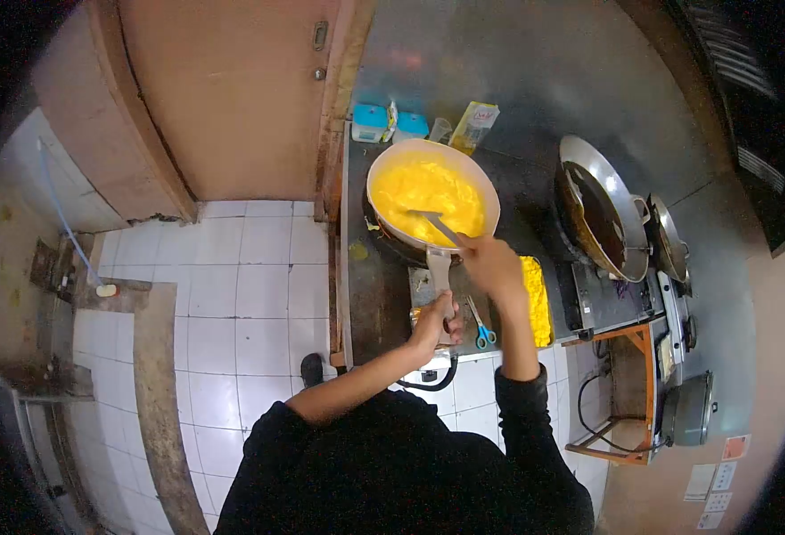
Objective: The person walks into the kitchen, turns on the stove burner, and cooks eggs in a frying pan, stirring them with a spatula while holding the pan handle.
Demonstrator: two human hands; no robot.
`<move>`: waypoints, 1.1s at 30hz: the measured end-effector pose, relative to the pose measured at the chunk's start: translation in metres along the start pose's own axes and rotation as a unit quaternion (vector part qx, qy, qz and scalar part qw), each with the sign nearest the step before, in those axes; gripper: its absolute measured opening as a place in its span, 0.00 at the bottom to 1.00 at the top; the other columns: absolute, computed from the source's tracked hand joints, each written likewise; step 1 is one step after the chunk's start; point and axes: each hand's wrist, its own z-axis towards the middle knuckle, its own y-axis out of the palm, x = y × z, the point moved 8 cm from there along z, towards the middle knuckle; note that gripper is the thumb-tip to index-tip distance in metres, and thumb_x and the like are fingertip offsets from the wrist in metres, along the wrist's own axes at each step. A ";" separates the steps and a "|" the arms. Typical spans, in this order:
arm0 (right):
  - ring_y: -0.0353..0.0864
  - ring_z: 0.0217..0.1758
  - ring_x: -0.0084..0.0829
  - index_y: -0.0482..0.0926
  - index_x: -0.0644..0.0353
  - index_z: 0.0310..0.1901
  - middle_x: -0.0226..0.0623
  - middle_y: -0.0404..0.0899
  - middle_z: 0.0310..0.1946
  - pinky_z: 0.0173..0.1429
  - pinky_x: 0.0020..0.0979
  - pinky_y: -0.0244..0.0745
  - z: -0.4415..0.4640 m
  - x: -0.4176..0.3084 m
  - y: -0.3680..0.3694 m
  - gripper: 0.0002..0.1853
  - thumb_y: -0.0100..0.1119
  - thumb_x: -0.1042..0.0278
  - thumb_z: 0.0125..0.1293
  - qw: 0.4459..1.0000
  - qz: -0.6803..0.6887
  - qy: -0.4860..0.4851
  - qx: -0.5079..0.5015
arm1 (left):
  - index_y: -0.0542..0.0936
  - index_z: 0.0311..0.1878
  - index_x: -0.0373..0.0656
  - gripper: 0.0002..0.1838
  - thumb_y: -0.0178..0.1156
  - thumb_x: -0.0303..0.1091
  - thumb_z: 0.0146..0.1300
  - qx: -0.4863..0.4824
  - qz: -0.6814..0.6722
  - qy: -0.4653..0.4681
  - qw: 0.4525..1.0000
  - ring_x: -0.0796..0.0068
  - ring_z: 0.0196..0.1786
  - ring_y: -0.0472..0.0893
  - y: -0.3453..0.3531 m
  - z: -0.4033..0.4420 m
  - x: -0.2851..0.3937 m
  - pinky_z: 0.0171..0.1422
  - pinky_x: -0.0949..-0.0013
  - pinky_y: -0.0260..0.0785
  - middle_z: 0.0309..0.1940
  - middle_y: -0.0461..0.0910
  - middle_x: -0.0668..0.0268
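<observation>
My left hand is wrapped round the handle of a deep, light-coloured frying pan. The pan sits over the stove and holds soft yellow food that looks like scrambled egg. My right hand is closed on a spatula, whose blade dips into the egg near the pan's front side. Scissors with blue handles lie between my two forearms, near the counter's front edge. Just right of my right wrist is a tray's worth of bright yellow food.
Blue-lidded tubs and a yellow-and-white packet stand behind the pan. A large wok with dark liquid is on the right, beside another pan. A black hose loops off the counter's front edge. A door stands at the left.
</observation>
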 end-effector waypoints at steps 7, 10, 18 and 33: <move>0.78 0.36 0.48 0.80 0.40 0.44 0.47 0.78 0.30 0.40 0.41 0.73 -0.033 0.043 -0.084 0.13 0.55 0.55 0.57 0.998 0.038 0.010 -0.039 | 0.64 0.35 0.46 0.17 0.44 0.51 0.64 -0.034 -0.016 -0.001 0.999 0.72 0.15 0.64 0.001 0.001 -0.002 0.23 0.67 0.61 0.13 0.61 0.70; 0.73 0.16 0.25 0.79 0.49 0.47 0.40 0.72 0.14 0.25 0.27 0.66 -0.018 0.054 -0.048 0.14 0.54 0.62 0.59 0.990 0.027 -0.063 -0.125 | 0.63 0.35 0.46 0.17 0.45 0.51 0.64 -0.043 -0.026 -0.008 0.999 0.73 0.16 0.64 0.002 -0.002 -0.002 0.24 0.67 0.61 0.13 0.61 0.70; 0.58 0.09 0.16 0.79 0.61 0.44 0.24 0.61 0.09 0.14 0.23 0.52 0.032 0.012 0.023 0.15 0.55 0.63 0.59 0.916 0.343 -0.036 -0.204 | 0.64 0.35 0.47 0.17 0.44 0.52 0.64 -0.006 -0.002 -0.009 1.000 0.74 0.14 0.63 0.000 0.000 -0.002 0.21 0.69 0.58 0.12 0.59 0.71; 0.77 0.40 0.52 0.77 0.62 0.40 0.55 0.77 0.35 0.44 0.45 0.72 0.082 0.014 0.050 0.15 0.51 0.60 0.56 0.974 0.189 0.082 0.096 | 0.63 0.35 0.45 0.17 0.44 0.51 0.64 -0.007 -0.024 -0.018 1.000 0.74 0.13 0.61 0.001 -0.001 -0.001 0.19 0.70 0.57 0.12 0.58 0.71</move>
